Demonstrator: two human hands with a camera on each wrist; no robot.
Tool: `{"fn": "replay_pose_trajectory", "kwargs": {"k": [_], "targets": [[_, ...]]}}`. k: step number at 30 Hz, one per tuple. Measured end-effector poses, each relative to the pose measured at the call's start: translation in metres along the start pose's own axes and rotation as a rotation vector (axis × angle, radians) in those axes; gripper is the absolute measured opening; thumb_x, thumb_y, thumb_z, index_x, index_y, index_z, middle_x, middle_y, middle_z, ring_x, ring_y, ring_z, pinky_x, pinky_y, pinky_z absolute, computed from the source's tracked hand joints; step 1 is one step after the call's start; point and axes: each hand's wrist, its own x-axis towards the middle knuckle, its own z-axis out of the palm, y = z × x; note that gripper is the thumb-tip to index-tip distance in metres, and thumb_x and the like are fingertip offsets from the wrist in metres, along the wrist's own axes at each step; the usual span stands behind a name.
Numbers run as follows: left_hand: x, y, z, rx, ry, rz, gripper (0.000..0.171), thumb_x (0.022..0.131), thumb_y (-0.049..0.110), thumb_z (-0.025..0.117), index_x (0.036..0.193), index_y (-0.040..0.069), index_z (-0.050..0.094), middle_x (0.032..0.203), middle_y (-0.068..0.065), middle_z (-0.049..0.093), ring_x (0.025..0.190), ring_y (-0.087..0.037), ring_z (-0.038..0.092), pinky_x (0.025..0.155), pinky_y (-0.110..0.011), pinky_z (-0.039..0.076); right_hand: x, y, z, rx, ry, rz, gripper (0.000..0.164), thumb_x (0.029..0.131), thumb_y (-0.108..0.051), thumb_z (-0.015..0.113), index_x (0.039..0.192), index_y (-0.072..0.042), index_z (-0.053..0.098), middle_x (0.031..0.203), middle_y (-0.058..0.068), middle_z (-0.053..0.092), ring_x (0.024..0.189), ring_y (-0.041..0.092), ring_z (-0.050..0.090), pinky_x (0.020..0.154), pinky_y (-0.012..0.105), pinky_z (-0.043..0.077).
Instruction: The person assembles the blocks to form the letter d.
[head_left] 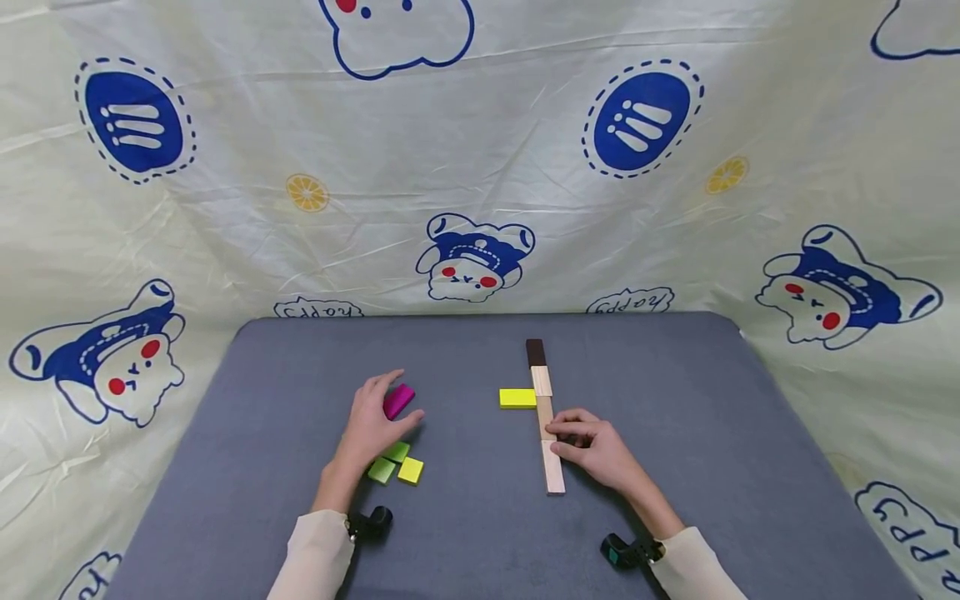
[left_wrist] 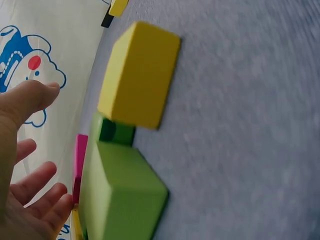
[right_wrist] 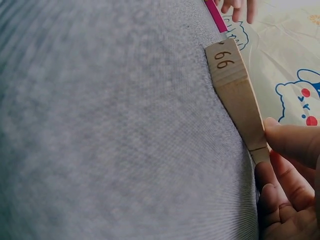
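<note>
My sleeves (head_left: 311, 554) cream; blks (head_left: 399, 402) magenta, grn, yel, tan, dk brn; tbl (head_left: 480, 533) gry; cloth (head_left: 480, 142) off-wht w/ blue toons (head_left: 478, 257).

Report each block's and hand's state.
Block row: laid end to end
Crosswise yellow block: lying beside the row
Magenta block: lying aslant
Green blocks: lying close together
Loose yellow block: lying beside the greens
Left hand: thumb spread from fingers
Right hand: fingers bent, touching the row

Decent little haul, block-wise: two green blocks (head_left: 382, 471), three yellow blocks (head_left: 517, 398) (one was just a sliver in the left wrist view), one magenta block (head_left: 399, 402), three pale wood blocks (head_left: 553, 471), one dark brown block (head_left: 536, 352). Plus there was one left hand (head_left: 372, 423), one right hand (head_left: 600, 452), and two wrist cameras (head_left: 375, 523).
</note>
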Motion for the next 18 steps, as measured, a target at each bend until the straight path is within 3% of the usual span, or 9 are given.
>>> {"fn": "replay_pose_trajectory", "kwargs": {"k": [8, 14, 18], "targets": [[0.001, -0.01, -0.005, 0.02, 0.03, 0.029, 0.055, 0.086, 0.018, 0.082, 0.136, 0.002, 0.063, 0.126, -0.019, 0.067, 0.106, -0.032, 0.064, 0.088, -0.047, 0.054, -0.001, 0.0, 0.0, 0.017, -0.01, 0.002, 0.023, 0.09, -0.014, 0.08, 0.113, -0.011, 0.08, 0.121, 0.009, 0.068, 0.091, 0.017, 0.059, 0.072, 0.024, 0.047], [0.004, -0.013, -0.008, 0.1, 0.041, -0.034, 0.046, 0.086, 0.02, 0.08, 0.127, -0.001, 0.069, 0.124, -0.021, 0.069, 0.113, -0.039, 0.062, 0.097, -0.054, 0.048, 0.0, 0.0, 0.0, 0.012, -0.023, -0.01, 0.023, 0.091, -0.015, 0.079, 0.113, -0.011, 0.079, 0.121, 0.009, 0.067, 0.09, 0.016, 0.058, 0.072, 0.024, 0.046], [0.006, -0.012, -0.008, 0.136, 0.007, -0.078, 0.048, 0.087, 0.022, 0.079, 0.129, 0.001, 0.069, 0.121, -0.019, 0.069, 0.11, -0.035, 0.061, 0.092, -0.05, 0.05, 0.0, 0.001, 0.0, 0.012, -0.025, -0.014, 0.023, 0.091, -0.015, 0.079, 0.114, -0.011, 0.079, 0.121, 0.009, 0.067, 0.089, 0.015, 0.057, 0.072, 0.024, 0.046]]}}
